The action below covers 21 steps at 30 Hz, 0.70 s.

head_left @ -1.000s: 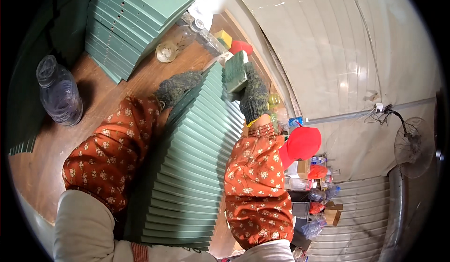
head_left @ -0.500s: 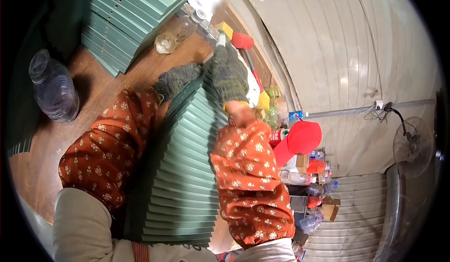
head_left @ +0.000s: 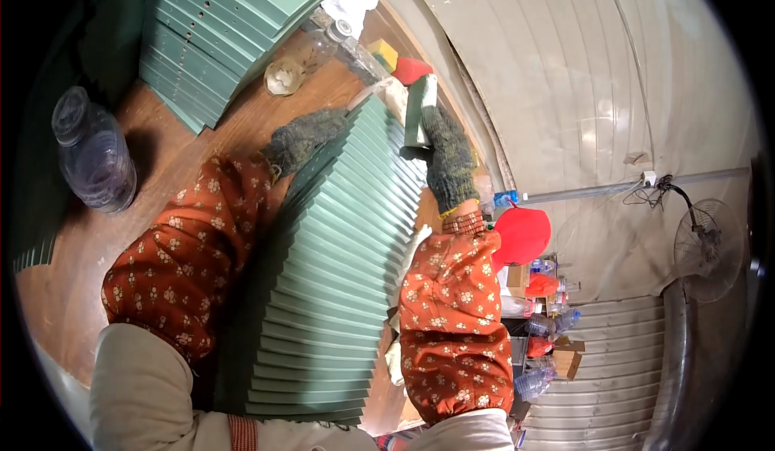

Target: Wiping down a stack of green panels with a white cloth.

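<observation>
A long stack of pale green panels [head_left: 331, 249] fans out in front of me, its ridged edges stepping away toward the far end. My left hand [head_left: 305, 138], in a dark grey-green knit glove, lies against the left side of the stack near its far end, fingers stretched along the panel edge; their tips are partly hidden. My right hand [head_left: 452, 156], gloved alike, is just off the stack's far right edge. It is closed on a dark green block with a white edge [head_left: 416, 114], held upright. Behind the block lies a red rounded object [head_left: 411, 70].
Another pile of green panels [head_left: 210, 39] stands at far left. On the wooden table [head_left: 234, 124] are a large clear jar [head_left: 95, 156], a clear bottle [head_left: 323, 38], a small round container [head_left: 284, 75] and a yellow block [head_left: 383, 52]. Right: a red cap [head_left: 523, 237], bottles, a fan [head_left: 709, 249].
My right hand has moved right and nearer me from the stack's far end, and the dark green block now shows in it. My left hand has stayed nearly in place.
</observation>
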Motion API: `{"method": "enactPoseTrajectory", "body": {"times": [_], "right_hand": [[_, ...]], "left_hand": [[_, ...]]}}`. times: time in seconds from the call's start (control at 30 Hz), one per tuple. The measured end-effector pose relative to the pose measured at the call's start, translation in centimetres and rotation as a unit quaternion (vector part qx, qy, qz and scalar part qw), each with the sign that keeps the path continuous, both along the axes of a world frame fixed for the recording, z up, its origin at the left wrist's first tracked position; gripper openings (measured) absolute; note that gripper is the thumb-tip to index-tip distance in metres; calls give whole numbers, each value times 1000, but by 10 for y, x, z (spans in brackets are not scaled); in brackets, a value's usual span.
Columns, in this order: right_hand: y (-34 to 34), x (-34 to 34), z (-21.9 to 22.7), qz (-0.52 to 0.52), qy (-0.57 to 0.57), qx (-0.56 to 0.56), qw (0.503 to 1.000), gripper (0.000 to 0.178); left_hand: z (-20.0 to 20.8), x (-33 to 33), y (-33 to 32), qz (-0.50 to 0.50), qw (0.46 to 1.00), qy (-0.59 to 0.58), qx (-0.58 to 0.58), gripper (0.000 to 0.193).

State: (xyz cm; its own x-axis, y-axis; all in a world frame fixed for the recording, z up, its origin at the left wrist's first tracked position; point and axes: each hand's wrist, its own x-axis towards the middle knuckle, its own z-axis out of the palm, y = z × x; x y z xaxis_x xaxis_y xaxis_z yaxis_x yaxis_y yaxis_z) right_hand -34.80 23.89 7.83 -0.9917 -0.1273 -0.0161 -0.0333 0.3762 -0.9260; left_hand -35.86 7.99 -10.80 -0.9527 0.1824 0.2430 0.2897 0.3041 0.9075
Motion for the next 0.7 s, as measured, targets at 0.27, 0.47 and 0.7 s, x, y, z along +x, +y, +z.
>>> {"method": "enactPoseTrajectory", "body": {"times": [0.27, 0.47, 0.7], "right_hand": [[29, 8, 4, 152, -31, 207, 966, 50], [16, 9, 16, 212, 19, 481, 851, 50], [-33, 30, 8, 5, -26, 593, 805, 78]], "left_hand": [[-37, -27, 7, -27, 981, 188, -33, 26], [-6, -2, -5, -29, 998, 49, 0, 25], [-19, 2, -3, -12, 986, 137, 97, 35]]}}
